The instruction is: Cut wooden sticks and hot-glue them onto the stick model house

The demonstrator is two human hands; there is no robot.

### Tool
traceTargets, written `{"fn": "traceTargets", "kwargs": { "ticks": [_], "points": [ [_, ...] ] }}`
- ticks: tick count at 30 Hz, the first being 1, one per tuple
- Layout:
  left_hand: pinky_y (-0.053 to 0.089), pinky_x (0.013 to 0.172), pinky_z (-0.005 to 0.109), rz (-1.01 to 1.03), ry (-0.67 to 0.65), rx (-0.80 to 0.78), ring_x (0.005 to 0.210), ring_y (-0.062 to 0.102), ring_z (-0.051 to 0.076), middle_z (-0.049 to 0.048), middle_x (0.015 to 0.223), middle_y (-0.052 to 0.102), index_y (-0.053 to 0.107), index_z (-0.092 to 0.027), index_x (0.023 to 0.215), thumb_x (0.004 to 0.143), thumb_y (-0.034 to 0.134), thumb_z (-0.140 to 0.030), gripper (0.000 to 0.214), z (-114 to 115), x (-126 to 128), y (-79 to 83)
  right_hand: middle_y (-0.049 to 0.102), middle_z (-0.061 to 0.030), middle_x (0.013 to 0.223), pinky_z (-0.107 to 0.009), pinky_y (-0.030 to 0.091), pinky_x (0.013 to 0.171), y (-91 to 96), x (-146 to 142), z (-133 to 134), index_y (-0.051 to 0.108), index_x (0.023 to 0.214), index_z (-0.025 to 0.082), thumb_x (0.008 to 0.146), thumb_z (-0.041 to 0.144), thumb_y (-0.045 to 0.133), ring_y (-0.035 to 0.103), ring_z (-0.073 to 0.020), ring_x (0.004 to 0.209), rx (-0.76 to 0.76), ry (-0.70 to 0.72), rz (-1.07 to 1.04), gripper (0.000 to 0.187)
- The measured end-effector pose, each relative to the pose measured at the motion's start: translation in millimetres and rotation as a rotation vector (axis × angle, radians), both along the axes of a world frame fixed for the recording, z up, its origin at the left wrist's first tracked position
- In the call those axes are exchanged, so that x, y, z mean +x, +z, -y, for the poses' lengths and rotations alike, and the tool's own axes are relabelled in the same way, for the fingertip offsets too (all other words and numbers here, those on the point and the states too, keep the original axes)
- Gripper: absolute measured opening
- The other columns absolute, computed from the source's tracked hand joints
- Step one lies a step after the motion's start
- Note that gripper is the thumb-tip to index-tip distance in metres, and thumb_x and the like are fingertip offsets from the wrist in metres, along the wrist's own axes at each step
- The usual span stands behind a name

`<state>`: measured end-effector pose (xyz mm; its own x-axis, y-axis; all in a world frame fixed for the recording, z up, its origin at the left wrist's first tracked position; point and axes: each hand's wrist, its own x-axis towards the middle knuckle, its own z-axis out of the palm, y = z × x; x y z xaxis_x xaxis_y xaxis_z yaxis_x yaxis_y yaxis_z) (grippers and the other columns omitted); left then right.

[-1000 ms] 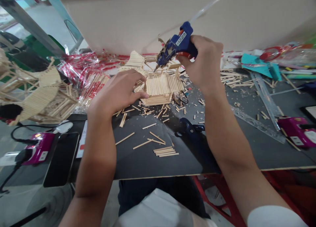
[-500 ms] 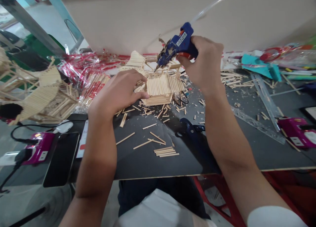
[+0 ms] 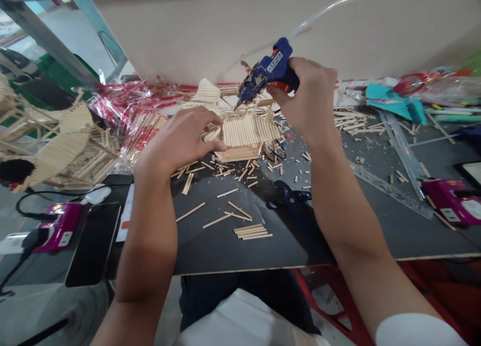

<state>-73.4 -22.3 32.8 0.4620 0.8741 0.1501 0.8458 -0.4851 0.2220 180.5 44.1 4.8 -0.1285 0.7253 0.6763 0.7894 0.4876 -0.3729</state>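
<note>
My right hand (image 3: 310, 98) is closed around a blue glue gun (image 3: 268, 70), with a clear glue stick (image 3: 334, 6) jutting from its back. The gun's nozzle points down and left, just above a small model house (image 3: 244, 130) built of thin wooden sticks. At the model's left side is my left hand (image 3: 184, 138), its thumb and fingers closed on the edge. Loose sticks (image 3: 252, 231) and short cut pieces lie on the dark table in front. Behind the model rises another slatted stick panel (image 3: 206, 93).
Larger stick models (image 3: 71, 140) stand at the left beside red-and-clear plastic packets (image 3: 124, 105). A blue-handled tool (image 3: 291, 198) lies near my right forearm. Clear rulers (image 3: 402, 150), purple power adapters (image 3: 451, 198) (image 3: 60, 225) and a phone (image 3: 93, 243) are on the table.
The glue gun and my right hand have shifted very slightly left and down. My left hand keeps its place on the model.
</note>
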Motion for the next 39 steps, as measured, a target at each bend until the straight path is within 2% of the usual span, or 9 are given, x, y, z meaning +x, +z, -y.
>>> {"fn": "traceTargets", "kwargs": {
  "ticks": [5,12,22,27,31,39],
  "points": [
    [0.047,0.094,0.036,-0.002,-0.003,0.006,0.106,0.064,0.026,0.0097,0.115,0.069,0.067,-0.020,0.115,0.085,0.069,-0.051,0.043,-1,0,-0.2,0.067,-0.0041,0.086,-0.048,0.039,0.072,0.6,0,0,0.050,0.075,0.036,0.076,0.028,0.063,0.059,-0.0349,0.083,-0.013,0.010,-0.006,0.015],
    [0.043,0.102,0.035,0.016,0.013,-0.030,0.113,0.061,0.026,0.0079,0.120,0.067,0.067,-0.020,0.117,0.085,0.070,-0.045,0.041,-2,-1,-1.6,0.066,-0.0033,0.082,-0.044,0.038,0.070,1.3,0,0,0.051,0.075,0.036,0.075,0.032,0.066,0.058,-0.0333,0.084,-0.042,0.036,-0.055,0.016],
    [0.045,0.098,0.035,0.000,0.003,-0.015,0.109,0.062,0.026,0.0096,0.117,0.068,0.067,-0.018,0.116,0.084,0.072,-0.044,0.042,0,2,1.6,0.067,-0.0048,0.090,-0.045,0.040,0.077,0.6,-1,-1,0.051,0.079,0.033,0.077,0.029,0.066,0.058,-0.0308,0.087,-0.057,-0.017,-0.011,0.016],
    [0.045,0.097,0.037,-0.020,0.019,-0.028,0.108,0.062,0.027,0.0084,0.115,0.067,0.066,-0.019,0.117,0.081,0.073,-0.049,0.048,1,2,1.0,0.068,-0.0036,0.087,-0.046,0.041,0.074,-0.6,-1,-2,0.051,0.076,0.035,0.076,0.029,0.067,0.060,-0.0320,0.086,-0.039,-0.017,-0.004,0.017],
    [0.045,0.095,0.038,-0.056,0.023,0.006,0.110,0.061,0.029,0.0097,0.118,0.066,0.064,-0.018,0.118,0.084,0.068,-0.055,0.050,3,5,0.1,0.068,-0.0039,0.087,-0.046,0.042,0.073,-1.9,0,-2,0.053,0.077,0.036,0.077,0.031,0.067,0.060,-0.0329,0.086,-0.029,-0.008,0.006,0.015],
    [0.046,0.094,0.038,-0.153,0.041,0.043,0.110,0.060,0.027,0.0105,0.119,0.065,0.061,-0.017,0.119,0.090,0.058,-0.051,0.045,7,11,1.7,0.070,-0.0041,0.092,-0.045,0.043,0.076,-0.8,-1,-1,0.053,0.080,0.033,0.079,0.030,0.067,0.060,-0.0305,0.085,-0.045,-0.034,0.022,0.014]
  ]
}}
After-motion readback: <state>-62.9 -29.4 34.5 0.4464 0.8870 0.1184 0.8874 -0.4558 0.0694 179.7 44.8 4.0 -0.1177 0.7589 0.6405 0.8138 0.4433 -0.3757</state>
